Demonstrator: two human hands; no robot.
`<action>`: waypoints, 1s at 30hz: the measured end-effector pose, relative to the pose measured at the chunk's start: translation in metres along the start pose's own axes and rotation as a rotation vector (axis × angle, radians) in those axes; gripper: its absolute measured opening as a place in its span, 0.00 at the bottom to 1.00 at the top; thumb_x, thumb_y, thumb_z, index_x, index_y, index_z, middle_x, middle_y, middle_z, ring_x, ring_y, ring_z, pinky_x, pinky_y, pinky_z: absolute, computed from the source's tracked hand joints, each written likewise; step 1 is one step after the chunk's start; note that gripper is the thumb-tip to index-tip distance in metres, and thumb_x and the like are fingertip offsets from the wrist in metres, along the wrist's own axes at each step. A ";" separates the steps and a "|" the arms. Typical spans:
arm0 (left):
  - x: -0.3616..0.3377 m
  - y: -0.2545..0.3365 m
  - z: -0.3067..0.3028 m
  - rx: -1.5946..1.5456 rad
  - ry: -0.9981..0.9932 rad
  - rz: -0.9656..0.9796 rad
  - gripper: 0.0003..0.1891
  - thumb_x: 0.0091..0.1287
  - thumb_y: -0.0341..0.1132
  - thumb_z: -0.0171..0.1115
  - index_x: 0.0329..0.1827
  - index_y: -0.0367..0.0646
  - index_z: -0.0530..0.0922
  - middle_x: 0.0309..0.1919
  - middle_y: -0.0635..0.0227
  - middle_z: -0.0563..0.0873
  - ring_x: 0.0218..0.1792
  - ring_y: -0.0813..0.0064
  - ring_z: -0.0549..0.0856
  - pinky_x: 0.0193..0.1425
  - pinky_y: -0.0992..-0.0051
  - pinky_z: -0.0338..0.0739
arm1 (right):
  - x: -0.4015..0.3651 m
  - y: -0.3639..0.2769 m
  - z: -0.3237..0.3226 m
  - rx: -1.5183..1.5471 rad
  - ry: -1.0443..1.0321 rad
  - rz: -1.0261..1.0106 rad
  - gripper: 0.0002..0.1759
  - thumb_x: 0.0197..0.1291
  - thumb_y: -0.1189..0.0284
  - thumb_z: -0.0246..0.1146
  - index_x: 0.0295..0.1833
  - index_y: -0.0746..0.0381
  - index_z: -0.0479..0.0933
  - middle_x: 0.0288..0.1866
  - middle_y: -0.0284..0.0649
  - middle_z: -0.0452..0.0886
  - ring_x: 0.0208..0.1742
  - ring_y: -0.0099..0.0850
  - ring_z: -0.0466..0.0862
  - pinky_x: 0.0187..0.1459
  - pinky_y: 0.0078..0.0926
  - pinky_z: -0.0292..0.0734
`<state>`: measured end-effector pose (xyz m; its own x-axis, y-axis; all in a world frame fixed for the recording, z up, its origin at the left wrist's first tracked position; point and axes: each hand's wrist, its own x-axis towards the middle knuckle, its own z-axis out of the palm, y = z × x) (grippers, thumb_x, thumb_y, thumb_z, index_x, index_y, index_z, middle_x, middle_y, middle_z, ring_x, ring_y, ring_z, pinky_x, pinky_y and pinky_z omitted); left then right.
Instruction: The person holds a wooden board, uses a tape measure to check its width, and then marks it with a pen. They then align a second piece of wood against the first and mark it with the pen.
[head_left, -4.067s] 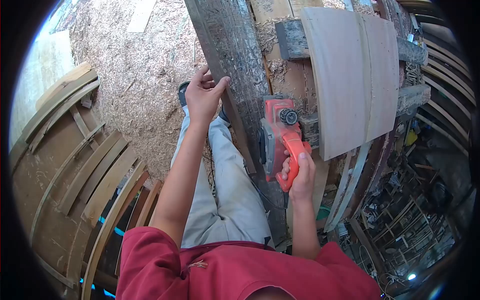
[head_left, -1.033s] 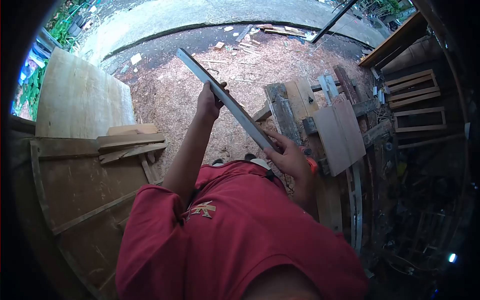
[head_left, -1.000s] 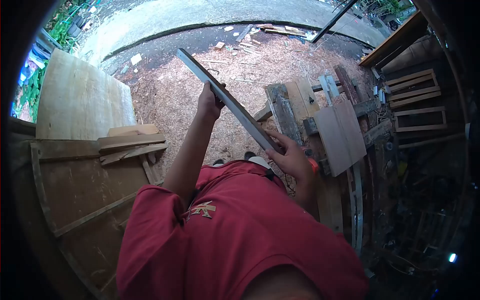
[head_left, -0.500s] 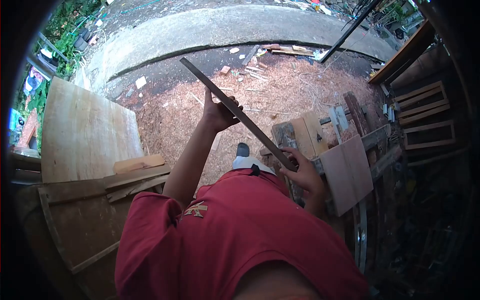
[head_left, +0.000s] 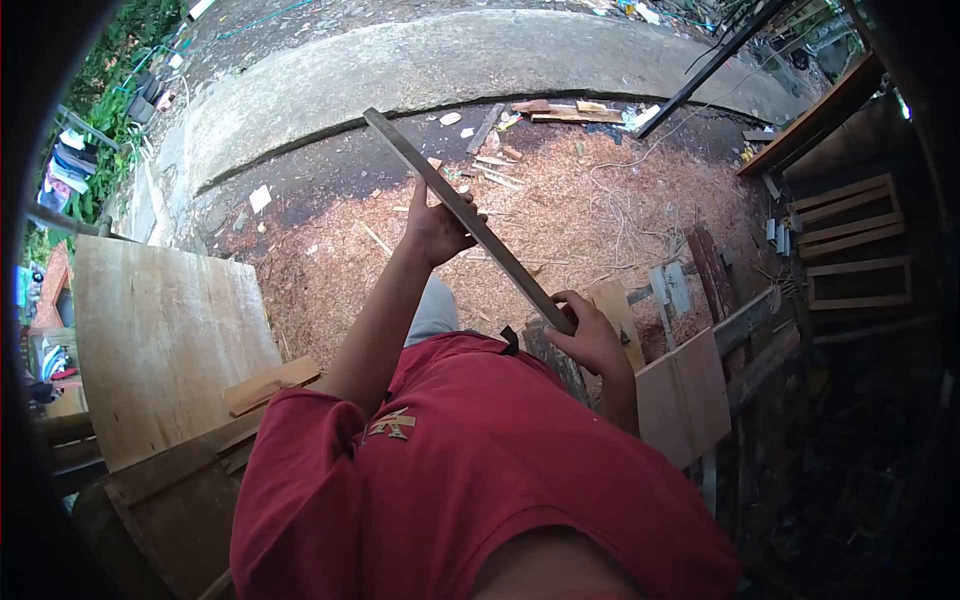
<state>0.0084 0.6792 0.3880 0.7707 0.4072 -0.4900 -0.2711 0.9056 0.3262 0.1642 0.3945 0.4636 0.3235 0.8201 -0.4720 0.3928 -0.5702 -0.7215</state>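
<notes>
A long, narrow, grey-brown strip of wood (head_left: 472,222) slants across in front of me, its far end up to the left. My left hand (head_left: 437,232) grips it around the middle, thumb on the far side and fingers curled underneath. Near its lower right end, my right hand (head_left: 588,337) is closed on the strip, fingers over the edge. The strip is held in the air above the shavings-covered ground (head_left: 390,280). Just beyond my right hand lie boards on a rough wooden bench (head_left: 555,355).
A large plywood sheet (head_left: 170,350) leans at the left, with a wood offcut (head_left: 270,385) beside it. On the right are a wide board (head_left: 690,390) and slatted wooden frames (head_left: 850,220). Scrap wood (head_left: 575,112) lies by the concrete slab (head_left: 400,65); a dark post (head_left: 710,70) slants behind.
My body and view have shifted forward and turned somewhat, so the plywood and bench sit lower in view. Both hands still hold the strip, now slightly steeper.
</notes>
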 end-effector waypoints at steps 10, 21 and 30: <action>0.215 0.063 0.030 0.451 0.175 -0.071 0.25 0.84 0.52 0.42 0.64 0.39 0.73 0.58 0.56 0.81 0.61 0.54 0.82 0.66 0.49 0.79 | 0.180 -0.006 -0.037 0.103 0.328 0.240 0.30 0.61 0.57 0.69 0.66 0.58 0.75 0.48 0.54 0.87 0.51 0.50 0.88 0.52 0.44 0.81; 0.411 0.054 0.139 0.609 -0.267 -0.297 0.20 0.80 0.55 0.53 0.54 0.48 0.78 0.49 0.68 0.85 0.56 0.68 0.83 0.68 0.56 0.73 | 0.247 -0.017 -0.124 0.598 0.560 0.394 0.27 0.67 0.62 0.70 0.66 0.65 0.75 0.41 0.45 0.87 0.40 0.35 0.86 0.46 0.34 0.81; 0.540 -0.068 0.288 0.756 -0.426 -0.592 0.17 0.80 0.48 0.57 0.54 0.42 0.78 0.47 0.63 0.85 0.51 0.65 0.86 0.64 0.62 0.80 | 0.263 0.055 -0.210 0.590 1.026 0.530 0.22 0.68 0.62 0.66 0.62 0.62 0.76 0.44 0.50 0.88 0.47 0.42 0.89 0.49 0.38 0.80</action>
<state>0.6093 0.8033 0.3345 0.8414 -0.2851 -0.4590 0.5331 0.5768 0.6190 0.4516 0.5686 0.4061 0.9328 -0.0585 -0.3555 -0.3371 -0.4898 -0.8040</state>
